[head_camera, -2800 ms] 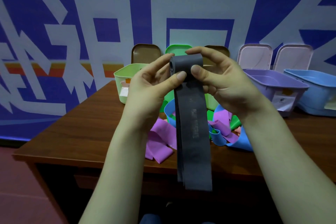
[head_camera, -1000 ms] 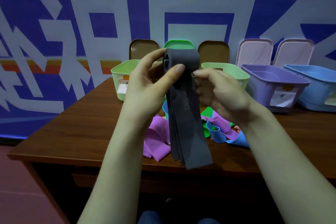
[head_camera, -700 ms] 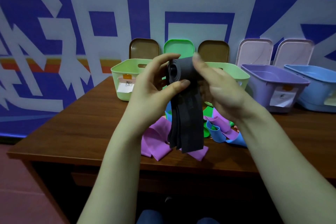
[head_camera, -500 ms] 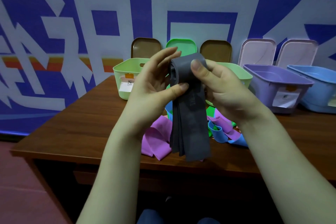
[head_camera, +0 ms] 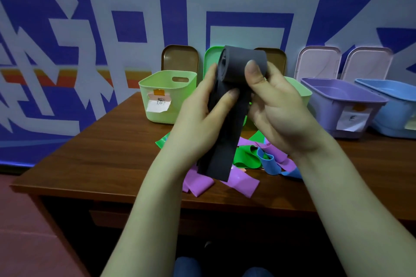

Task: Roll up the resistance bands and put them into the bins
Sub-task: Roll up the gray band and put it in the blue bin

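Note:
Both hands hold a dark grey resistance band [head_camera: 227, 132] above the table. Its top is wound into a thick roll at chest height and its loose tail hangs down to the pile. My left hand [head_camera: 202, 117] grips the roll's left side, thumb across the hanging strip. My right hand [head_camera: 276, 108] holds the right side, thumb pressed on the roll's front. Under them lies a pile of loose bands: purple [head_camera: 238, 181], green [head_camera: 245, 156] and blue [head_camera: 267, 162]. Behind stand a light green bin [head_camera: 164, 94], a second green bin [head_camera: 299, 92] partly hidden, a purple bin [head_camera: 337, 105] and a blue bin [head_camera: 394, 105].
The bins stand in a row at the back of a brown wooden table [head_camera: 101, 153], against a blue and white wall. Lids lean on the wall behind them: brown [head_camera: 180, 58], green [head_camera: 211, 58], pink [head_camera: 317, 63]. The table's near edge is just below the pile.
The roll has grown thicker and the hanging tail shorter as my hands kept winding the grey band. Its lower end has risen from past the table edge to over the pile.

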A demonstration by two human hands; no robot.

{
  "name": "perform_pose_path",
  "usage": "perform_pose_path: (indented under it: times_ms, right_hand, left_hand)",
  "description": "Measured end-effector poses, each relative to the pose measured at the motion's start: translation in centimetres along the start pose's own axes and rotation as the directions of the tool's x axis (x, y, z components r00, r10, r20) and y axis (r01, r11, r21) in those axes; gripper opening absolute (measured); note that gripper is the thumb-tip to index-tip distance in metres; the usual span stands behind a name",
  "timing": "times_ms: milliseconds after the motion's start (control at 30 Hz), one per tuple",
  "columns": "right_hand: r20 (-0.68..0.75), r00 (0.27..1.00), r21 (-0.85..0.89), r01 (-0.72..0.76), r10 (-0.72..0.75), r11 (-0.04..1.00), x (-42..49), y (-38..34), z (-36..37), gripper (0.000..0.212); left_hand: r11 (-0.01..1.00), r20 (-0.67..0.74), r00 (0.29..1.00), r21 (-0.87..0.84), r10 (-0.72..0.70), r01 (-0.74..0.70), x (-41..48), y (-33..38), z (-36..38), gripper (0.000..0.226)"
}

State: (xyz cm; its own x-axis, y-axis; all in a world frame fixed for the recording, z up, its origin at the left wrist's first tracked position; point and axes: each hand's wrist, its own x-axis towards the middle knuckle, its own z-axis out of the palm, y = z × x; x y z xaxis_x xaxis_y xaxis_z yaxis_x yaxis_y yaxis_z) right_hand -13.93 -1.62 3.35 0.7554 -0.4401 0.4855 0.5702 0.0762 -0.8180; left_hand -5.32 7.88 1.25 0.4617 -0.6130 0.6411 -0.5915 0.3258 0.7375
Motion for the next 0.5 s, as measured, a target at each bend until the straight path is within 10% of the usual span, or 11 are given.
perform_pose_path:
  times_ms: [267, 500]
  right_hand:
    - [-0.099, 0.994, -0.414, -0.074, 0.036, 0.907, 0.1, 0.2, -0.7, 0.043]
    - [-0.093, 0.995, -0.435, -0.019, -0.024, 0.9, -0.4, 0.0, -0.8, 0.035]
  left_hand:
    - [0.982, -0.06, 0.993, 0.165, 0.104, -0.093, 0.1, -1.6, 0.5, 0.044]
    - [1.0, -0.048, 0.998, 0.01, 0.026, -0.026, 0.3, -1.4, 0.2, 0.037]
